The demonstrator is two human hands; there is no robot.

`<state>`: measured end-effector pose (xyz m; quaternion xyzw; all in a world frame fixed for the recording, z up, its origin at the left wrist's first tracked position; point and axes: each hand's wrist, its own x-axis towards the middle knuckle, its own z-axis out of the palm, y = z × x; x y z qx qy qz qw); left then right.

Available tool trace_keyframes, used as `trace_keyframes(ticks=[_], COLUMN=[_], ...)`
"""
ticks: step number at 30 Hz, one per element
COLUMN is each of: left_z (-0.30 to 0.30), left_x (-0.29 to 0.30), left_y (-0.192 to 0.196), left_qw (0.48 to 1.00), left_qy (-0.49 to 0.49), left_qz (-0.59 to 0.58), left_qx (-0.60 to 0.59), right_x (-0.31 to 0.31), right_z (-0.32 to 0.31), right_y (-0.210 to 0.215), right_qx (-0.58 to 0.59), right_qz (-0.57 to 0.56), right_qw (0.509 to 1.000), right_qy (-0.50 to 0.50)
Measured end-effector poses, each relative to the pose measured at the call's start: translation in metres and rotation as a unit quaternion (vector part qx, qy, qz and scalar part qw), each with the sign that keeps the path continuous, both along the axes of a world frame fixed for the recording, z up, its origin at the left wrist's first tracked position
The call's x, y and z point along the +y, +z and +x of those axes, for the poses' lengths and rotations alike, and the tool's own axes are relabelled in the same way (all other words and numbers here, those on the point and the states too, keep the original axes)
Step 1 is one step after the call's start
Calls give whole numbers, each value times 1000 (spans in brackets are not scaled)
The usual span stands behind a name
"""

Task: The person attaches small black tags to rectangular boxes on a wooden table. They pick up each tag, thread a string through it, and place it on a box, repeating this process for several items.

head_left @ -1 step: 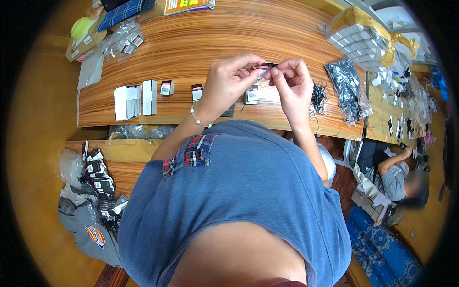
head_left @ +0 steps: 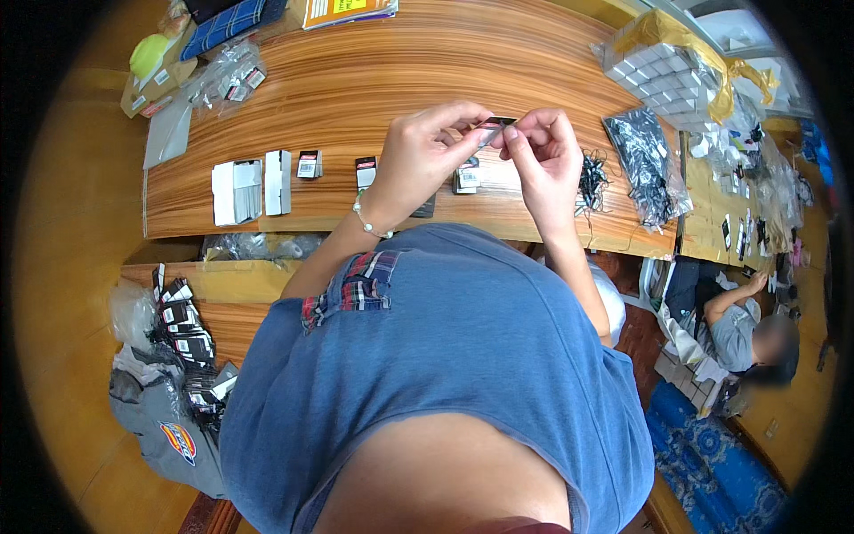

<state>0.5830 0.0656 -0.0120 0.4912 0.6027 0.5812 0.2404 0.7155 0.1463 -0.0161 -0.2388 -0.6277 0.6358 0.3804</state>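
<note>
Above the wooden table, a small black hang tag (head_left: pixel 498 121) is held between my two hands. Its left end is pinched by the thumb and fingers of my left hand (head_left: pixel 431 147). My right hand (head_left: pixel 544 158) closes thumb and fingertips at the tag's right end; whether a cord is in them too is too small to tell. Below the hands lies a small stack of tags with a white label (head_left: pixel 467 176). Another black-and-white tag stack (head_left: pixel 366 169) sits left, partly behind my left wrist. A tangle of black cords (head_left: pixel 592 182) lies right of my right hand.
On the table's left are an open white box (head_left: pixel 237 192), a narrow white box (head_left: pixel 278 182) and a tag stack (head_left: pixel 310 164). A plastic bag of dark items (head_left: pixel 648 165) and wrapped white boxes (head_left: pixel 663 76) stand right. Another person (head_left: pixel 734 329) sits at the lower right.
</note>
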Motion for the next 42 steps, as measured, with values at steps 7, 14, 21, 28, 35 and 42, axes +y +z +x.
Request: trace_keyframes(ticks=[7, 14, 21, 28, 35, 42], left_z=[0, -1, 3, -2, -7, -15], left_x=[1, 1, -3, 0, 1, 7], left_y=[3, 3, 8, 0, 1, -4], left_qw=[999, 999, 999, 984, 960, 892], left_qy=[-8, -10, -10, -15, 24, 30], left_qz=[23, 9, -11, 41, 76, 153], left_qx=[46, 42, 29, 171, 269, 424], right_x=[-3, -2, 0, 0, 6, 19], right_z=[-1, -4, -6, -8, -8, -2], right_y=[-6, -5, -5, -9, -4, -11], right_qx=[23, -24, -50, -10, 28, 48], right_qz=[4, 79, 104, 33, -77, -273], right_qw=[999, 995, 990, 998, 996, 951], right_qy=[-22, -54, -76, -48, 24, 136])
